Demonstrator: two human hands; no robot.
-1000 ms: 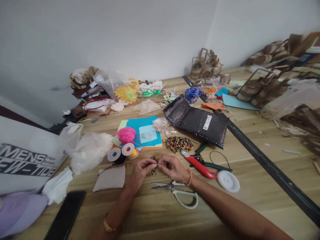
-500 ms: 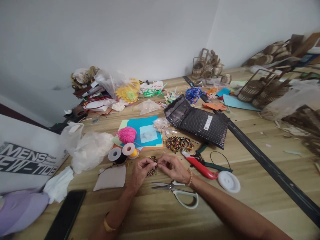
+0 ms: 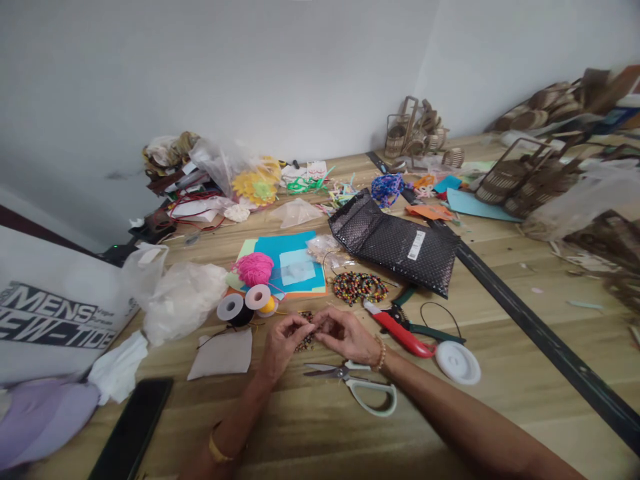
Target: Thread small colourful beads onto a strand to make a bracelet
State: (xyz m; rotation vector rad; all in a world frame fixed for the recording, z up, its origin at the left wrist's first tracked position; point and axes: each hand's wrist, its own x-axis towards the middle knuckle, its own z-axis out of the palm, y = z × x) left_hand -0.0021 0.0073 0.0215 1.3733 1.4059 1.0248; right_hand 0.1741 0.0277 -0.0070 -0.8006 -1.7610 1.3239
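Note:
My left hand and my right hand meet fingertip to fingertip near the table's front. Both are closed in a pinch. A small heap of dark beads lies under and between them, partly covered by the fingers. What the fingertips themselves pinch is too small to make out. Scissors with pale handles lie half spread just below my right hand. Beyond the hands rests a coil of multicoloured bead strings. Left of my left hand lies a small light-coloured pouch or cloth.
A red-handled cutter, green-handled pliers and a white round lid lie to the right. Thread spools, pink yarn and a black bubble mailer stand farther back. A phone lies front left.
The hands have stayed in almost the same place, with only a slight shift of the fingers. Nothing else has visibly moved.

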